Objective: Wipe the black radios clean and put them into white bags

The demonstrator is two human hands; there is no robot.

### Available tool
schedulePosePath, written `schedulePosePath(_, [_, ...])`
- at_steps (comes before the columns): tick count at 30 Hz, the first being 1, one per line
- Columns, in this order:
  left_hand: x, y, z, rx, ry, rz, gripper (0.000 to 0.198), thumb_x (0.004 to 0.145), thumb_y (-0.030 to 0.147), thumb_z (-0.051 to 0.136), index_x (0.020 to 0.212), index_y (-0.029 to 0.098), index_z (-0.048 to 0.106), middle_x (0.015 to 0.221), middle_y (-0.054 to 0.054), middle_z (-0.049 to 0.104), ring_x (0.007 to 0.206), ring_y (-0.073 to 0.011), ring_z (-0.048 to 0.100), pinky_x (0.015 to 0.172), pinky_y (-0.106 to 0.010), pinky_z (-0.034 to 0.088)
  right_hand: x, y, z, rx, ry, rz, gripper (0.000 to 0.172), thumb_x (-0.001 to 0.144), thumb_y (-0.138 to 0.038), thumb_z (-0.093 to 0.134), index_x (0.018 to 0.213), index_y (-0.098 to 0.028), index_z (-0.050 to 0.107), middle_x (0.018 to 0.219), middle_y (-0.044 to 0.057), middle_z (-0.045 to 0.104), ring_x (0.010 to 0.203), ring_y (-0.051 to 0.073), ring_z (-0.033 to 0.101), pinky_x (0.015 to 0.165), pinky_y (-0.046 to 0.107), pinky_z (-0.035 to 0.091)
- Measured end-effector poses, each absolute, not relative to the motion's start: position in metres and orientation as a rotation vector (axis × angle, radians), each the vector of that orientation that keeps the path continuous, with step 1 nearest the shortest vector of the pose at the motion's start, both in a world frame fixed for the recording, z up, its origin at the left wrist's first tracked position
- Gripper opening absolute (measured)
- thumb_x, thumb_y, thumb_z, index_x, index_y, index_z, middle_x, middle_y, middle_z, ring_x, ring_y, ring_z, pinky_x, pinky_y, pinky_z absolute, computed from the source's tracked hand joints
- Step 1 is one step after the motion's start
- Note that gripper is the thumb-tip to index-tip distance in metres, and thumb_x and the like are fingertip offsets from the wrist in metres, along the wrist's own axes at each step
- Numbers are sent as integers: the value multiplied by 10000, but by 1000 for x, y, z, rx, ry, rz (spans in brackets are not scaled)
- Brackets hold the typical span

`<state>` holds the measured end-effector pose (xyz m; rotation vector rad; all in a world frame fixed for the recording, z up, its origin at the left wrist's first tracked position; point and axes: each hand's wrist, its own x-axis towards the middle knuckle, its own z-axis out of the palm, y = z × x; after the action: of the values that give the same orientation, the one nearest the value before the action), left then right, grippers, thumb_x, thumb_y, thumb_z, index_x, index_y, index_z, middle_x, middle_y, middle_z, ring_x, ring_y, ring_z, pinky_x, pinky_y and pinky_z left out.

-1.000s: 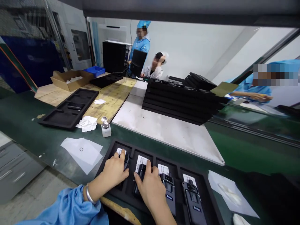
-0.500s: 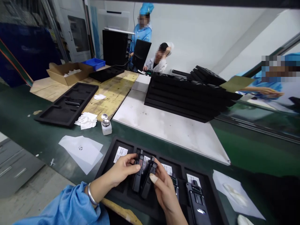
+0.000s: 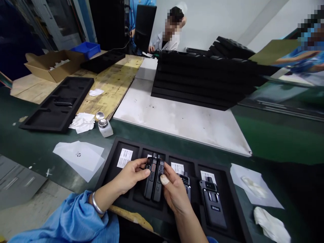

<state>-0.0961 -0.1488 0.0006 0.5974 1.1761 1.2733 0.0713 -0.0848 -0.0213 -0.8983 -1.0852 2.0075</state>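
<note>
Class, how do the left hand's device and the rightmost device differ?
The held device is in the left hand; the rightmost device lies in the tray. The held device shows a narrow side with a reddish button; the rightmost device shows a broad face reading "Riton". Both are dark.

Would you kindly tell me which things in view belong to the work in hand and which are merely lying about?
In use, it seems:
Two black devices, side by side between left hand and right hand
Front black tray, bearing two more devices and white labels

Apparently just lying about:
Crumpled white tissues
Metal-topped bottle
Cardboard box
Blue bin
</note>
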Motion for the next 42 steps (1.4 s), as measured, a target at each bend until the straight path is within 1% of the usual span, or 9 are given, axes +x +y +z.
schedulePosePath(6, [-97,-148,3,647,1219,1253,683,690,449,838,1259,140,621,1063,-106,700,950,-231,652,915,-387,488,70,-83,-20,-832,-1123,2007,556,732,-426,811,1231,-245,646,1263,105,657,1183,301,594,1063,508,424])
schedulePosePath(10, [-104,-152,15,986,1217,1289,752,681,237,846,1366,234,535,1290,-107,615,1177,-280,588,1028,-436,455,77,-84,-14,-684,-1246,1904,636,700,-282,851,1288,-293,610,1311,89,624,1209,300,581,1049,492,452])
schedulePosePath(16, [-104,-168,18,1779,1405,1237,731,820,26,580,1470,294,381,1427,-91,521,1319,-239,488,1111,-446,410,96,-100,-25,-704,-1554,1637,598,795,-180,758,1333,-357,569,1447,47,501,1355,260,444,1133,449,365])
schedulePosePath(25, [-98,-170,6,1888,1412,1236,735,856,45,528,1515,260,282,1467,-118,469,1364,-252,431,1125,-473,402,96,-107,-34,-714,-1615,1551,613,826,-208,731,1386,-337,516,1480,76,464,1357,282,441,1121,478,381])
schedulePosePath(29, [-96,-166,2,1956,1429,1216,767,852,74,564,1527,244,243,1448,-143,476,1354,-265,435,1116,-481,403,90,-104,-24,-764,-1712,1478,720,748,-240,804,1399,-310,503,1449,86,498,1328,295,473,1125,503,365])
schedulePosePath(32, [-96,-163,1,1893,1468,1193,747,839,106,599,1507,246,295,1428,-139,500,1336,-279,453,1111,-491,395,85,-100,-23,-815,-1703,1455,718,710,-274,828,1369,-273,543,1386,92,563,1268,296,530,1111,492,382])
schedulePosePath(36, [-102,-156,5,1383,1458,1300,622,880,274,638,1453,220,403,1367,-121,571,1261,-277,531,1081,-439,412,80,-86,-31,-935,-1360,1549,471,792,-406,741,1212,-206,669,1223,98,676,1144,271,618,1038,436,454])
schedulePosePath(39, [-105,-149,12,925,1260,1512,402,915,376,609,1265,177,598,1214,-98,671,1171,-262,595,1037,-375,432,73,-77,-32,-1096,-997,1581,453,719,-481,780,1058,-185,726,1049,71,741,1022,243,670,979,397,497])
schedulePosePath(42, [-100,-147,19,479,1026,1558,345,826,421,726,1051,162,689,1026,-80,731,1035,-261,662,944,-352,486,63,-79,-21,-1160,-678,1752,463,618,-492,839,956,-195,733,900,38,759,878,239,708,846,383,568])
